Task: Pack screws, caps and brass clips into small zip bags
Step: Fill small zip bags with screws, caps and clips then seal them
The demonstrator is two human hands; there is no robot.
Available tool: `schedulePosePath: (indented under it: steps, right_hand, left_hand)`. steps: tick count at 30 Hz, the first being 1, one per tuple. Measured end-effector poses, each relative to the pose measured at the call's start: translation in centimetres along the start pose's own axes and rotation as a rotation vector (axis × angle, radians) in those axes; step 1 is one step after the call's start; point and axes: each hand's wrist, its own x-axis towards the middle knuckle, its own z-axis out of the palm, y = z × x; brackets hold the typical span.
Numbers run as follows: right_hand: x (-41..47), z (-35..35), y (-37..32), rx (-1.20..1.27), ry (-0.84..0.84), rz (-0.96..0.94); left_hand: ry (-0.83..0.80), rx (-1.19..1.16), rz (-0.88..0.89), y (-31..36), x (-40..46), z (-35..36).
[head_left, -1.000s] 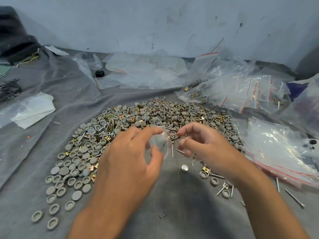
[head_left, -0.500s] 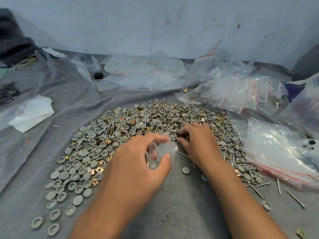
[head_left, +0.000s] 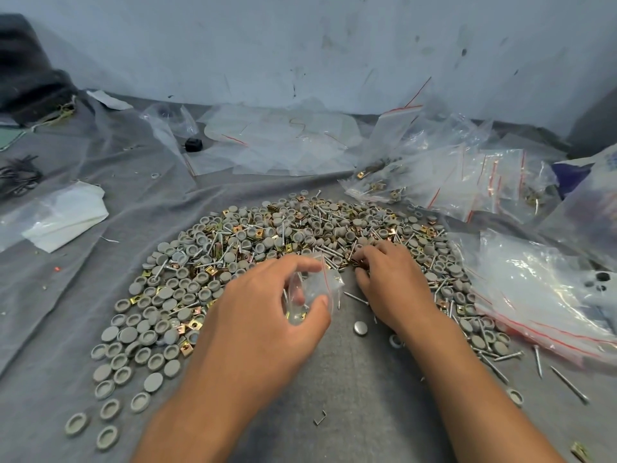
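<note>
A wide heap of grey caps (head_left: pixel 173 295), brass clips (head_left: pixel 213 271) and screws (head_left: pixel 357 298) covers the grey cloth in front of me. My left hand (head_left: pixel 263 315) grips a small clear zip bag (head_left: pixel 314 289) between thumb and fingers, its mouth held open toward the heap. Just right of the bag, my right hand (head_left: pixel 390 279) reaches into the heap with its fingers curled down on the parts; what the fingertips pinch is hidden.
Filled zip bags (head_left: pixel 444 182) lie at the back right, and a large clear bag (head_left: pixel 541 295) lies at the right. Empty bags (head_left: pixel 283 142) are spread by the wall. White plastic (head_left: pixel 63 215) lies left. Loose screws (head_left: pixel 567 384) lie at the right front.
My right hand moved from beside the bag forward into the heap and its fingers settled on the parts. My left hand kept hold of the bag and shifted slightly forward.
</note>
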Motion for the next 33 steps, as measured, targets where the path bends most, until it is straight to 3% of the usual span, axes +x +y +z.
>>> schedulePosePath:
  steps: [5,9,12,14,21,24,28,31,33]
  right_hand:
    - [0.0,-0.3,0.1,0.064,-0.029,0.004]
    - [-0.3,-2.8,0.0,0.551,-0.075,-0.013]
    - [-1.6,-5.8,-1.2,0.93,-0.048,-0.161]
    - [-2.9,-7.2,-2.1,1.036,-0.049,-0.293]
    - [-5.2,-8.2,-3.8,0.603,0.045,-0.5]
    - [-5.3,-8.0,-3.7,0.601,0.095,-0.493]
    - [-3.9,-7.2,-1.8,0.731,0.214,-0.265]
    - [-2.1,-5.3,0.3,0.581,0.176,-0.021]
    - [-1.2,-3.7,0.7,0.41,0.101,0.027]
  left_hand:
    - [-0.02,0.009,-0.004,0.0,0.1,0.1]
    - [-0.012,0.012,-0.006,0.0,0.2,0.2]
    - [-0.005,0.002,-0.016,0.2,0.2,0.3]
    - [-0.01,0.018,-0.016,0.3,0.2,0.3]
    - [-0.058,0.106,0.015,0.8,0.1,0.2]
    - [-0.036,0.104,0.009,0.7,0.0,0.2]
    - [0.001,0.085,0.001,0.6,0.0,0.2]
    - [0.001,0.075,0.001,0.7,0.0,0.1]
    - [-0.005,0.068,0.006,0.9,0.0,0.1]
